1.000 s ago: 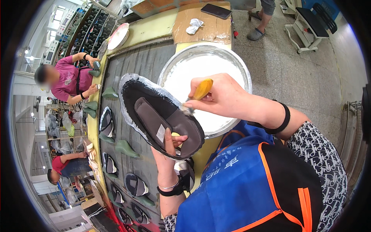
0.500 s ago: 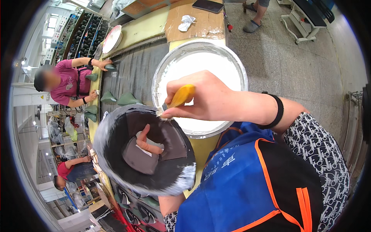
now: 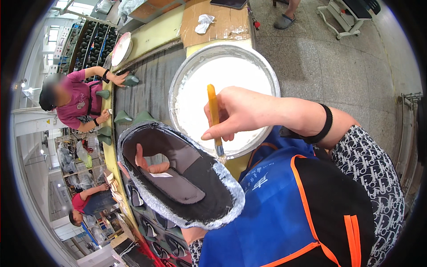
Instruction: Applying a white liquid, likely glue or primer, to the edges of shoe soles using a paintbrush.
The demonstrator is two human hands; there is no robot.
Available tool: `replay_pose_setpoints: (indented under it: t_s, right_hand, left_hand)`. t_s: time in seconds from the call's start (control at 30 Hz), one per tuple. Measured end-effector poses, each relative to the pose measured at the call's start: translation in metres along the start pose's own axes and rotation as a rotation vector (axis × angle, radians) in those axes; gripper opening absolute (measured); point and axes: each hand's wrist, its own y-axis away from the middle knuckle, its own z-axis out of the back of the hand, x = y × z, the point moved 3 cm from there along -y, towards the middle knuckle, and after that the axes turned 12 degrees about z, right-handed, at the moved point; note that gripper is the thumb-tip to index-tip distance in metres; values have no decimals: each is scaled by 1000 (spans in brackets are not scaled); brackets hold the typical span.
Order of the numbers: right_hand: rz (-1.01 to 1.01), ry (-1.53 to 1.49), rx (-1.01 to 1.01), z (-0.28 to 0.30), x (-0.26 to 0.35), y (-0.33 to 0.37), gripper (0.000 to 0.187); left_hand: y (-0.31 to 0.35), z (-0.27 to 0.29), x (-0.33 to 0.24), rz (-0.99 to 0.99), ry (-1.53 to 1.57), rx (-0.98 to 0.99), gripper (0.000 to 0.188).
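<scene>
A black-and-brown shoe upper [image 3: 222, 189] lies bottom side up in my left hand [image 3: 151, 165], its rim smeared with white paste. My left fingers show through the hole in the upper; the rest of that hand is hidden under it. In my right hand [image 3: 240, 111] is a paintbrush [image 3: 213, 104] with a yellow wooden handle, closed between thumb and fingers. The bristles point down beside the coated edge; I cannot tell if they touch it. Behind the right hand stands a round metal basin [image 3: 173, 95] of white paste [image 3: 231, 73].
Along the left, a grey conveyor belt [image 3: 153, 75] carries green shoe lasts [image 3: 122, 116]; a co-worker [image 3: 78, 95] handles one there. Another person [image 3: 84, 204] works further left. Cardboard [image 3: 227, 24] with a crumpled tissue [image 3: 204, 23] lies beyond the basin. Several shoe uppers [image 3: 151, 229] sit below mine.
The shoe upper has turned, its toe end now swung right and nearer me. My right hand has tipped the brush from slanting left to nearly upright, bristles down and further right.
</scene>
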Motion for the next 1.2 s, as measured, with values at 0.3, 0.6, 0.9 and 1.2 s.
replay_pose_setpoints:
  t_s: [0.3,0.6,0.9,1.2]
  right_hand:
    - [100,-240,-170,-5,-7,7,23]
    - [656,394,-530,3,-9,-18,23]
    - [406,75,-676,23,-20,-6,18]
    - [210,-282,-683,32,-36,4,36]
  left_hand:
    - [12,4,11,20,1,15,40]
    - [42,-2,15,106,13,118,37]
    - [17,103,150,712,830,-90,33]
    - [6,190,316,1020,986,-229,50]
